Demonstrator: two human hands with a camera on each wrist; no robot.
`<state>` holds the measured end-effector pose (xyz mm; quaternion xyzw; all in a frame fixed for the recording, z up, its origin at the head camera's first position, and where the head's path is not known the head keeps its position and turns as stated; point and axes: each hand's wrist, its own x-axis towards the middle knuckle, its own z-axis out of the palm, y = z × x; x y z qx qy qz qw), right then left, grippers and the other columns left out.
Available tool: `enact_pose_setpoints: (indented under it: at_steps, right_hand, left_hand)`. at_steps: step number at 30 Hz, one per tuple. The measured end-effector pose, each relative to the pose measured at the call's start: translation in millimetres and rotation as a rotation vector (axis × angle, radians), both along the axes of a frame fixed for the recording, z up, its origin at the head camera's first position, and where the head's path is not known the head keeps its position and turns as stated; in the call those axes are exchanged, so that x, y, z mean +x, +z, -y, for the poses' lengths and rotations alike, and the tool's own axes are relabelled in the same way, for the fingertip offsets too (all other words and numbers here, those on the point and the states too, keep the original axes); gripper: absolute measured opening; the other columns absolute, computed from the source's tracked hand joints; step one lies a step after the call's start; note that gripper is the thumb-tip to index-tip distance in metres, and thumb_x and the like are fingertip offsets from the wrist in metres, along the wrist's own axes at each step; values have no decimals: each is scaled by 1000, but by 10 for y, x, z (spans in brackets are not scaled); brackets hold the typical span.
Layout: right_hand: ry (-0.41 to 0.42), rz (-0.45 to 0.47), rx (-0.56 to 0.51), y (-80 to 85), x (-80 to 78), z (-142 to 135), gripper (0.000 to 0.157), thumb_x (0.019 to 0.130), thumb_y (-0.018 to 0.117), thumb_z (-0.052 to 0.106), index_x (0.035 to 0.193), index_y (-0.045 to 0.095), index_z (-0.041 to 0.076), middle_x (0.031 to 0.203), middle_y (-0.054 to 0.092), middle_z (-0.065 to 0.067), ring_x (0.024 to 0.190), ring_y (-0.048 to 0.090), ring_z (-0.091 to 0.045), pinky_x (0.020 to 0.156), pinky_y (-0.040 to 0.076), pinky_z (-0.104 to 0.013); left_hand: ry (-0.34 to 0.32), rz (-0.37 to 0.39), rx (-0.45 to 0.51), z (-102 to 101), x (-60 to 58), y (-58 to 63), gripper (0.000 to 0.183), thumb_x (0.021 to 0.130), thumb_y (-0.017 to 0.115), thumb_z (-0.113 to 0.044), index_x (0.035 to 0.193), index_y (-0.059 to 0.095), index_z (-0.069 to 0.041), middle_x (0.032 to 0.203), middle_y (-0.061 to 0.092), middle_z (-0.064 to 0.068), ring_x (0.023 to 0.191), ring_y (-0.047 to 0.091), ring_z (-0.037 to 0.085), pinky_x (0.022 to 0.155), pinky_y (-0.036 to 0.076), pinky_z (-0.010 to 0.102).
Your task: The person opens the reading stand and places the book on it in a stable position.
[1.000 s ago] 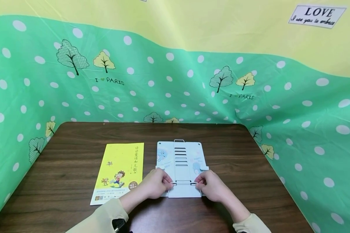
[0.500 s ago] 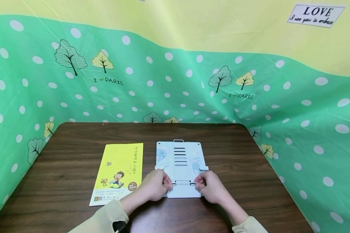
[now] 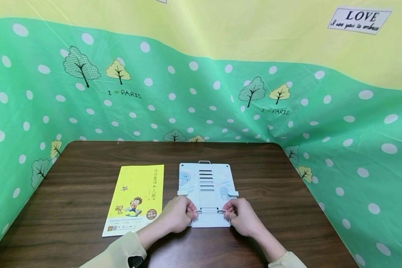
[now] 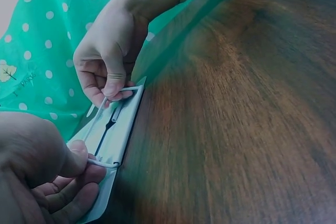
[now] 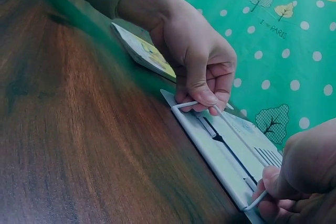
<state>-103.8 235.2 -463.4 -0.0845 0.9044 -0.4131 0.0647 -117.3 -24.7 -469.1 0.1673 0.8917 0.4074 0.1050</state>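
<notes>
A pale blue-and-white book stand (image 3: 206, 199), printed with cartoon figures, lies folded on the table. Slots run down its middle, and a thin white wire frame (image 5: 241, 135) is hinged near its front edge. My left hand (image 3: 179, 216) pinches the left bend of that wire between thumb and fingers. Opposite it, my right hand (image 3: 242, 217) pinches the right bend in the same way. Both wrist views show the wire raised a little off the panel (image 4: 122, 129). The other fingers of each hand curl in beneath the thumb.
A yellow children's book (image 3: 137, 190) lies left of the stand, with the left forearm over its lower right corner. The dark wooden table (image 3: 271, 178) ends at a green and yellow patterned cloth (image 3: 187, 96) behind and on both sides.
</notes>
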Motion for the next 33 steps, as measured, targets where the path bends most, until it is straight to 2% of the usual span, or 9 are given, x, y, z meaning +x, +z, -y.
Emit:
enact_pose_setpoints:
  at_steps: [10,19,33]
  right_hand:
    - [1,-6,-26,23,26,-8,20,88,68,-17,88,68,3,76,59,-1,67,55,-13,59,47,-24]
    - [-17,-29,-13,19,47,15,22,88,68,-17,87,66,5,75,58,-1,67,55,-13,60,47,-24]
    - [-68,-77,48,8,170,64,27,86,70,-18,87,65,8,76,58,3,70,55,-10,65,49,-24]
  left_hand:
    - [3,-63,39,-6,31,-58,19,90,83,-12,80,71,-22,69,61,-17,66,58,4,67,49,28]
    - [6,-97,34,-4,59,-22,19,90,84,-13,80,71,-23,70,61,-18,67,57,3,69,49,29]
    - [-2,-161,5,-5,155,-10,22,88,85,-13,79,69,-24,69,59,-20,65,56,1,65,49,28]
